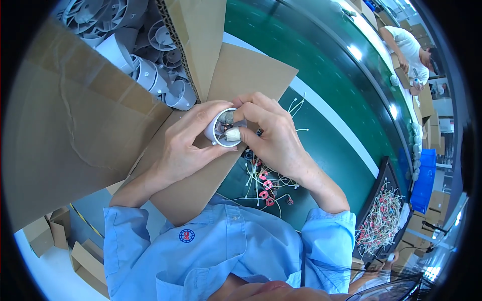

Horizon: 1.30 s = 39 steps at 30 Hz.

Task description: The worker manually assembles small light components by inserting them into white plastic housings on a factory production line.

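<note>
My left hand (182,143) is wrapped round a small white plastic cup-shaped housing (210,132), its open end facing up toward me. The fingers of my right hand (278,133) reach into that opening. Its thumb and a finger, both with coverings on their tips, are pinched together inside the cup. Small dark and metallic bits show around the fingertips, but what they hold is mostly hidden. Just below my right hand, several small wired parts with red-pink rings (266,185) and pale leads lie on the green tabletop (316,145).
At the left stands a big open cardboard box (85,110) filled with white plastic housings (145,72); its flap (251,70) sticks out under my hands. A black tray (380,210) of wired parts sits at right near a blue bin (426,180). Across the green belt, another person (409,52) works.
</note>
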{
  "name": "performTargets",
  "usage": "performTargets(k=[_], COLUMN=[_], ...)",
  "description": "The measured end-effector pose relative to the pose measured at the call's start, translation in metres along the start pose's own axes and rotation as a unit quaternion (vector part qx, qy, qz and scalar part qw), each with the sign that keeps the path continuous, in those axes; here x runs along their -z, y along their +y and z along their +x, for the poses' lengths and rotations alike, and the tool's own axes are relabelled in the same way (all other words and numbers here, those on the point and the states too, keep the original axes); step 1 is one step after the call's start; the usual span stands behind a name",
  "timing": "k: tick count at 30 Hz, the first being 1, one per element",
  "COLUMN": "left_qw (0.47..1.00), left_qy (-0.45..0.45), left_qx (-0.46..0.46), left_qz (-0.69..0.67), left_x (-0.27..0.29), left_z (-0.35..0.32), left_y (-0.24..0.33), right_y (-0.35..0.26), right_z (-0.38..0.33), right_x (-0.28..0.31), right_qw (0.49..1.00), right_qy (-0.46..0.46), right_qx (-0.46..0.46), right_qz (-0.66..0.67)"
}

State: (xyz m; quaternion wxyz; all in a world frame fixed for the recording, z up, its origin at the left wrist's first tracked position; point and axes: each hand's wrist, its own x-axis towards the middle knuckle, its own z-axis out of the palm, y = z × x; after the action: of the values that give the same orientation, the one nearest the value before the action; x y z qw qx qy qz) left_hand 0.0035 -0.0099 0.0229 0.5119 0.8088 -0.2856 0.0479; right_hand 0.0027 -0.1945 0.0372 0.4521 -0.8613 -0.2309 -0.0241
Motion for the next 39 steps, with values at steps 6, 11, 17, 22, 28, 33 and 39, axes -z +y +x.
performTargets(k=[6, 11, 17, 22, 28, 33, 39], left_qw=[0.998, 0.995, 0.953, 0.872, 0.888, 0.943, 0.967], left_qy=[0.019, -0.010, 0.037, 0.008, -0.046, -0.046, -0.019], left_qx=[-0.035, -0.048, -0.020, 0.077, 0.009, 0.021, -0.008], left_qz=[0.042, 0.083, 0.301, 0.483, 0.458, 0.328, 0.253], left_x=[-0.001, -0.003, 0.027, 0.020, 0.016, 0.019, 0.016], left_z=[0.000, -0.001, -0.019, -0.009, -0.015, -0.037, -0.024], left_y=[-0.002, -0.005, 0.001, -0.003, -0.019, 0.014, 0.012], right_y=[0.001, 0.008, 0.049, 0.169, 0.198, 0.111, 0.095], right_z=[0.003, -0.004, -0.025, -0.034, -0.021, -0.025, -0.030], right_x=[-0.001, -0.008, 0.038, 0.098, 0.097, 0.072, 0.049], right_qw=[0.998, 0.990, 0.980, 0.929, 0.905, 0.991, 0.976], right_qy=[-0.023, -0.023, 0.151, 0.297, 0.304, 0.061, -0.166], right_qx=[-0.038, -0.066, -0.070, -0.218, -0.190, -0.079, -0.090], right_qz=[0.049, 0.122, 0.112, -0.038, -0.230, -0.091, -0.111])
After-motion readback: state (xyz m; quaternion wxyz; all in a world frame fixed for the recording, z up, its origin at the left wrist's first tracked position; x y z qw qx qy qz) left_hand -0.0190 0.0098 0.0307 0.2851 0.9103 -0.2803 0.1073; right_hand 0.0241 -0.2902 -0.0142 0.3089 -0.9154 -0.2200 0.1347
